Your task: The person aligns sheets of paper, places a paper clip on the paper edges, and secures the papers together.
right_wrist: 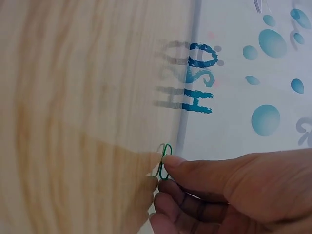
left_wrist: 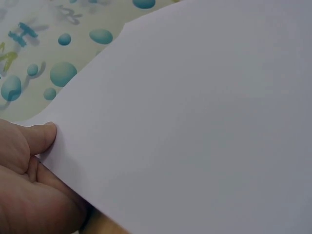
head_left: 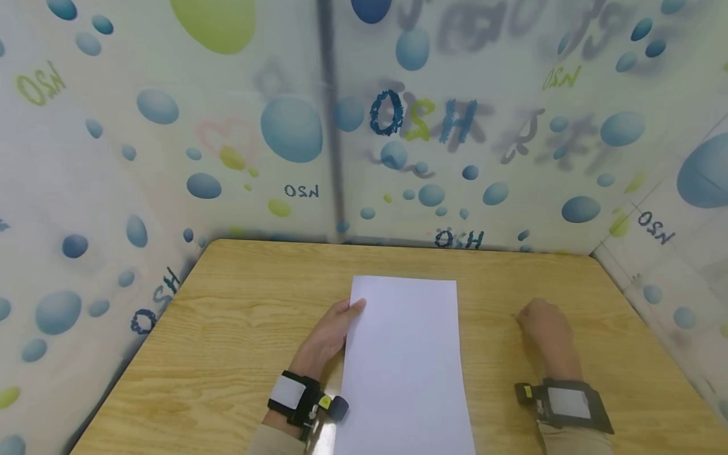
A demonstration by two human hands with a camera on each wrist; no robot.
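A white sheet of paper (head_left: 405,360) stretches from mid-table toward the near edge in the head view. My left hand (head_left: 330,332) grips its left edge, thumb on top and fingers behind. In the left wrist view the thumb presses on the paper (left_wrist: 185,117), which is lifted and slightly bent. To the right of the sheet, my right hand (head_left: 545,328) is low over the table. The right wrist view shows that hand (right_wrist: 229,190) pinching a green paper clip (right_wrist: 166,163) between thumb and forefinger, close to the wooden surface.
The wooden table (head_left: 239,316) is bordered by pale walls (head_left: 227,95) printed with blue and green bubbles and lettering. Each wrist wears a black strap with a camera; the left camera (head_left: 337,408) overlaps the paper's edge in the head view.
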